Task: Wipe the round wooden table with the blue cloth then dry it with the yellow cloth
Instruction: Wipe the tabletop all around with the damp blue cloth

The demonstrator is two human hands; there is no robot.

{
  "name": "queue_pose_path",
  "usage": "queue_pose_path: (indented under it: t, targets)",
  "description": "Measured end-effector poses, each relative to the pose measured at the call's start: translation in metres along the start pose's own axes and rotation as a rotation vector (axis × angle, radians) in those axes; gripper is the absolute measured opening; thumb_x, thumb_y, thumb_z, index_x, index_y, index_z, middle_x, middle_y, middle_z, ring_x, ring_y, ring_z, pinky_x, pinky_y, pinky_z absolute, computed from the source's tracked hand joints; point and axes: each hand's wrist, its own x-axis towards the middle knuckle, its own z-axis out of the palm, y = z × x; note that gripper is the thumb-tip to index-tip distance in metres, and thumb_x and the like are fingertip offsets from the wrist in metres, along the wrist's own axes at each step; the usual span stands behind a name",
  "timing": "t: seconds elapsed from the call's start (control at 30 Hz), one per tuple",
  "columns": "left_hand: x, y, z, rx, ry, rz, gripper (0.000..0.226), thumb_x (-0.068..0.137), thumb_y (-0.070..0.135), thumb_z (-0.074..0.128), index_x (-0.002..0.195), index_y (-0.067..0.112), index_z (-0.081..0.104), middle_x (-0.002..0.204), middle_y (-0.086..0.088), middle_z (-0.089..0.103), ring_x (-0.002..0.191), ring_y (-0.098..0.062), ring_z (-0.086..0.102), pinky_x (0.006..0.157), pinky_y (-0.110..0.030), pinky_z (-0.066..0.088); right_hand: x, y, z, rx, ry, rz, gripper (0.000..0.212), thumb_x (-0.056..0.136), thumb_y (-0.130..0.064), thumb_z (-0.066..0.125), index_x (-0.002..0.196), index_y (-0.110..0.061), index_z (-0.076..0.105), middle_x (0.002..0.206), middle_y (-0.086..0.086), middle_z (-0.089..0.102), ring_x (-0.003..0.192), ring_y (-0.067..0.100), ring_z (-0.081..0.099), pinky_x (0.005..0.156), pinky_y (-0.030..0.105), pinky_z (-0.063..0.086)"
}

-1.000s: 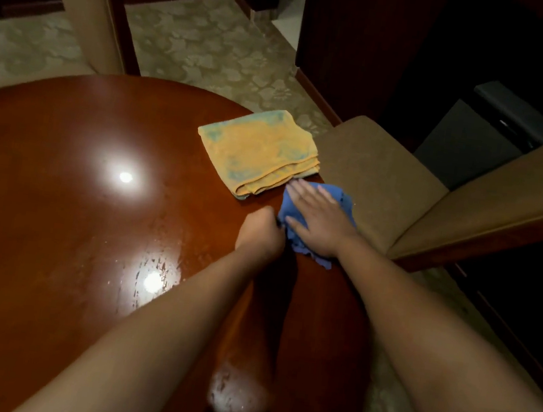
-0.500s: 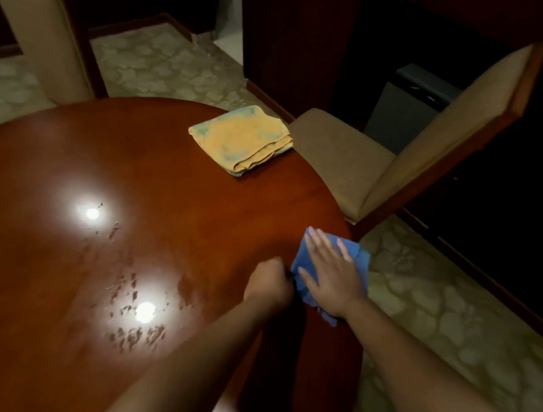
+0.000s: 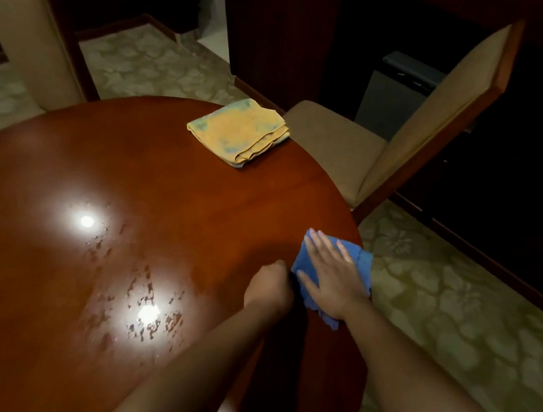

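The right hand lies flat, fingers straight, pressing the crumpled blue cloth onto the right edge of the round glossy wooden table. Just beside it, the left hand is curled into a fist; whether it holds anything I cannot tell. Droplets glint around two lamp reflections. The folded yellow cloth sits at the far edge, near a beige upholstered chair on patterned carpet.

two tan chairs, patterned carpet
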Motion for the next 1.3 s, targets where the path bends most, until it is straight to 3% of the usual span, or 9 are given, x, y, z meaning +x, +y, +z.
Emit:
queue_pose_path:
  t: [0.1,0.33,0.57,0.7,0.83,1.0,1.1,1.3]
  targets:
    - [0.035,0.012,-0.011,-0.015,0.035,-0.007,0.015,0.095,0.02,0.049,0.096,0.005,0.053,0.109,-0.018,0.062,0.103,-0.036,0.058,0.071,-0.034,0.039,0.042,0.024,-0.008,-0.012,-0.012,-0.07,0.081,0.087,-0.061,0.0,0.154,-0.016,0.004,0.161,-0.003,-0.002,0.147,0.01,-0.004,0.117,0.031,-0.006]
    - [0.074,0.027,-0.012,-0.056,0.124,-0.042,0.015,0.097,0.021,0.048,0.087,0.01,0.048,0.106,-0.016,0.063,0.098,-0.033,0.058,0.066,-0.031,0.036,0.093,0.056,-0.013,-0.03,-0.034,-0.165,0.081,0.086,-0.063,-0.001,0.154,-0.019,0.002,0.161,-0.005,-0.004,0.147,0.009,-0.004,0.116,0.029,-0.01]
    - [0.047,0.025,-0.006,-0.027,0.066,-0.005,0.016,0.096,0.022,0.05,0.085,0.01,0.048,0.101,-0.013,0.062,0.087,-0.028,0.057,0.066,-0.032,0.039,0.05,0.041,-0.01,-0.009,-0.017,-0.065,0.082,0.085,-0.062,-0.003,0.154,-0.018,0.003,0.161,-0.004,-0.002,0.147,0.009,-0.004,0.116,0.03,-0.01]
    - [0.006,0.015,0.008,-0.004,-0.021,0.029,0.015,0.096,0.021,0.051,0.087,0.009,0.052,0.102,-0.015,0.063,0.093,-0.031,0.059,0.067,-0.032,0.039,-0.004,0.02,-0.009,-0.002,-0.025,-0.015,0.081,0.087,-0.06,-0.001,0.154,-0.017,0.005,0.161,-0.004,-0.002,0.146,0.008,-0.006,0.117,0.031,-0.008]
    - [-0.045,-0.007,0.019,0.046,-0.127,0.089,0.025,0.093,0.021,0.053,0.087,-0.002,0.061,0.097,-0.022,0.065,0.092,-0.037,0.062,0.065,-0.033,0.04,-0.072,-0.02,-0.004,0.024,-0.044,0.095,0.083,0.085,-0.063,-0.004,0.154,-0.016,0.002,0.157,-0.005,-0.009,0.142,0.006,-0.013,0.118,0.034,-0.005]
    - [-0.134,-0.058,0.025,0.158,-0.176,0.18,0.019,0.096,0.014,0.044,0.1,0.004,0.059,0.111,-0.018,0.063,0.106,-0.035,0.058,0.081,-0.038,0.045,-0.157,-0.1,0.008,0.057,-0.073,0.234,0.084,0.082,-0.062,-0.007,0.154,-0.019,-0.003,0.155,-0.008,-0.016,0.144,0.006,-0.015,0.117,0.032,-0.01]
    - [-0.183,-0.096,0.02,0.2,-0.21,0.22,0.021,0.094,0.016,0.046,0.1,0.002,0.061,0.111,-0.018,0.064,0.106,-0.036,0.059,0.081,-0.038,0.045,-0.196,-0.156,0.016,0.079,-0.068,0.27,0.084,0.082,-0.062,-0.006,0.154,-0.019,-0.002,0.158,-0.006,-0.012,0.14,0.004,-0.019,0.116,0.032,-0.011]
    - [-0.241,-0.158,0.009,0.356,-0.284,0.23,0.018,0.094,0.011,0.047,0.101,0.0,0.059,0.112,-0.018,0.063,0.105,-0.034,0.06,0.081,-0.038,0.047,-0.251,-0.257,0.03,0.136,-0.059,0.331,0.08,0.081,-0.067,-0.018,0.147,-0.02,-0.017,0.15,-0.009,-0.024,0.141,0.008,-0.022,0.113,0.032,-0.018]
